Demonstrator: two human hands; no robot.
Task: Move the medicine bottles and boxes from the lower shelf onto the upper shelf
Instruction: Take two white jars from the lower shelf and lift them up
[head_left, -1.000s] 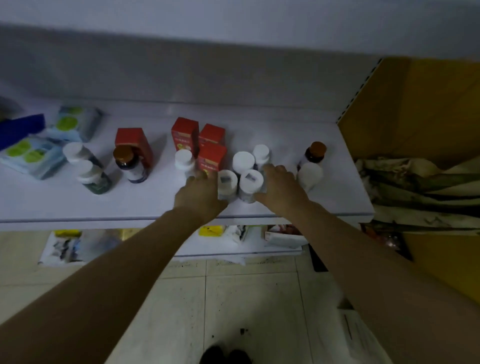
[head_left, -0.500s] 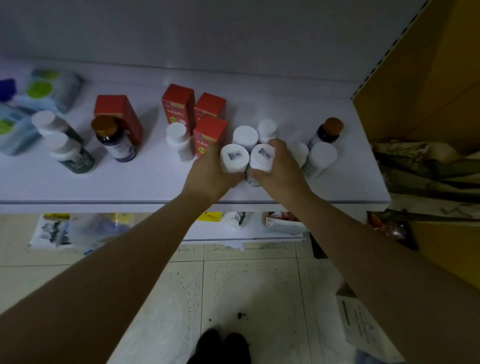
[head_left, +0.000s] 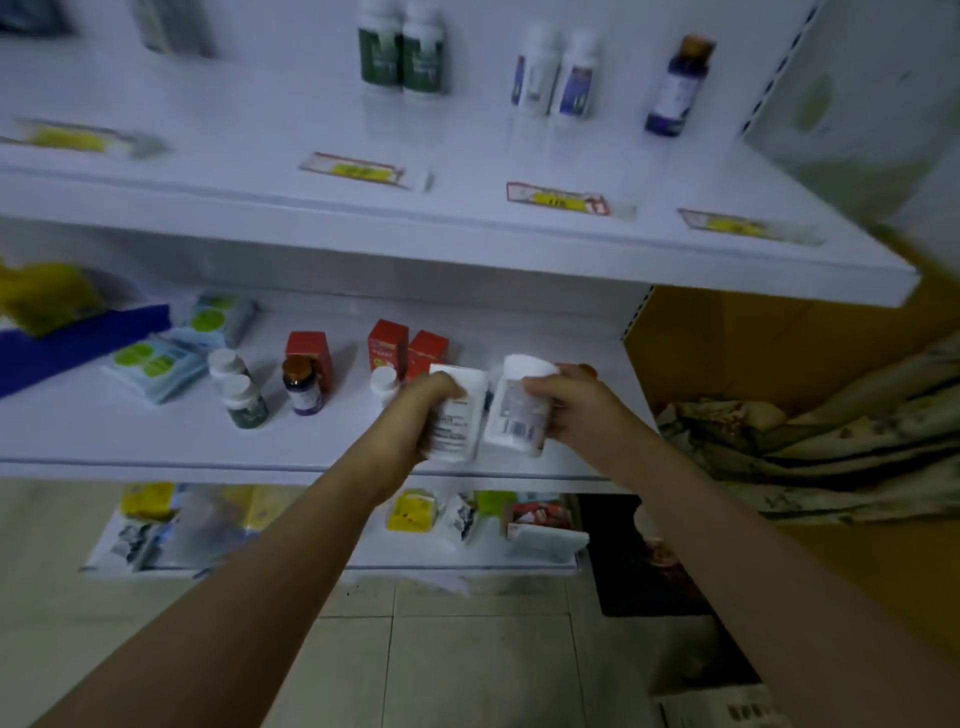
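Observation:
My left hand grips a white medicine bottle, and my right hand grips a second white bottle. Both bottles are lifted just above the lower shelf, near its front edge. Behind them on that shelf stand red boxes, another red box, a brown-capped dark bottle, two white-capped green bottles and a small white bottle. The upper shelf holds green bottles, white bottles and a purple bottle.
Blue-green packets and a blue strip lie at the lower shelf's left. Price tags line the upper shelf's front. A bottom shelf holds boxes. An orange wall and patterned cloth are on the right.
Both hands closed on the two white bottles and lifted them off the lower shelf. The view tilted up, bringing the upper shelf into sight.

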